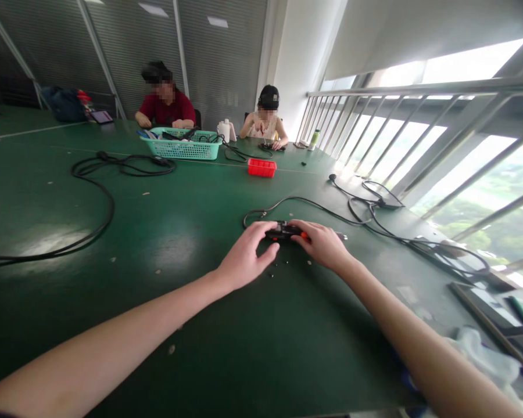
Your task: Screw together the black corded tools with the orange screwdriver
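– Locate the device (282, 231).
– Between left hand (249, 255) and right hand (320, 241), at the counter (226, 348).
– State of each?
– Left: thumb spread wide, fingertips touching the device. Right: narrow, holding the device's right end, orange part (304, 235) showing beneath.

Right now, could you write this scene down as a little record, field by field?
Left hand: at the left end of a black device
Right hand: over its right end, beside an orange part
Nearby: small dark bits, black cable
Farther off: red tray, teal basket
Surface: green table
Across: two seated people
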Tool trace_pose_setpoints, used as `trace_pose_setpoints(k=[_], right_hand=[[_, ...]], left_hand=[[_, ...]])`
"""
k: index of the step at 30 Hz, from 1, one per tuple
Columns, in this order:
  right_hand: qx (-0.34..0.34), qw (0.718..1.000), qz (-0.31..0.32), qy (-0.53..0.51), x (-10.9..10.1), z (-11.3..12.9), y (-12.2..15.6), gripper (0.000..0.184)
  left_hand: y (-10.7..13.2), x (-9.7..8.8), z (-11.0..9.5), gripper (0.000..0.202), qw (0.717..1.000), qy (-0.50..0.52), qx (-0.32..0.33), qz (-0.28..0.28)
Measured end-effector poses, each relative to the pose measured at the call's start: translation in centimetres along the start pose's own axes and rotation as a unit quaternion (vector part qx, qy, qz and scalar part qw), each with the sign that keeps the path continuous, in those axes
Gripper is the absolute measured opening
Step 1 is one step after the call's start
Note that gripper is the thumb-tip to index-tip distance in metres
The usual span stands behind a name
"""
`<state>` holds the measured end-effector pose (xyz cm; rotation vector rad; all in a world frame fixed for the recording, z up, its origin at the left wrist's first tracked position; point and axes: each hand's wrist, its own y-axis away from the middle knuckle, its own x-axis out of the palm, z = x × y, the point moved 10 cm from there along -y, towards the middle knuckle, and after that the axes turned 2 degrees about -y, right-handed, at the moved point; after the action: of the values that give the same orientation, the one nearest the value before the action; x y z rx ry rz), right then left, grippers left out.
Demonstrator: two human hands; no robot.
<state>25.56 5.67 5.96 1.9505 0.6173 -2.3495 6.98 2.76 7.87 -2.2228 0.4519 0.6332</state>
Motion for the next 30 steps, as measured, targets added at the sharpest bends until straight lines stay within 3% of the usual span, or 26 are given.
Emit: trace_pose_setpoints(k=[2,5,8,15,19,22,26,30], right_hand=[[-0.075,0.996,-0.009,-0.056,0.1,3.2,0.1,0.038],[-0.12,0.988,-0.015,-0.091,0.3,5.3,0.2,0.04],[-0.13,0.986,-0.019,-0.107,0.3,5.4,-0.1,0.042],[-0.131,0.985,-0.012,-0.114,0.5,3.6,-0.5,0.043],[-0.113,0.991,-0.065,-0.031,-0.5,3.5,0.7,0.041],[-0.134,0.987,-0.083,-0.022,-1.1,4.9,1.5,0.037],[-0.204,0.976,-0.018,-0.074,0.0,7.9,1.7,0.037],[-0.216,0.972,0.022,-0.089,1.1,9.0,1.8,0.041]], left_hand=[[-0.6,-1.6,1.8,0.037,0.998,-0.056,-0.004,-0.036],[-1.1,-1.3,4.7,0.037,0.994,-0.093,-0.037,0.037],[-0.9,-0.6,6.4,0.04,0.988,-0.096,-0.08,0.088],[-1.1,0.0,6.4,0.041,0.983,-0.144,-0.088,0.071],[-1.0,0.0,6.3,0.045,0.978,-0.186,-0.066,0.067],[-1.0,0.0,6.5,0.047,0.976,-0.194,-0.066,0.067],[-1.0,0.2,6.8,0.049,0.977,-0.184,-0.057,0.092],[-0.9,0.5,7.0,0.06,0.974,-0.162,-0.035,0.154]])
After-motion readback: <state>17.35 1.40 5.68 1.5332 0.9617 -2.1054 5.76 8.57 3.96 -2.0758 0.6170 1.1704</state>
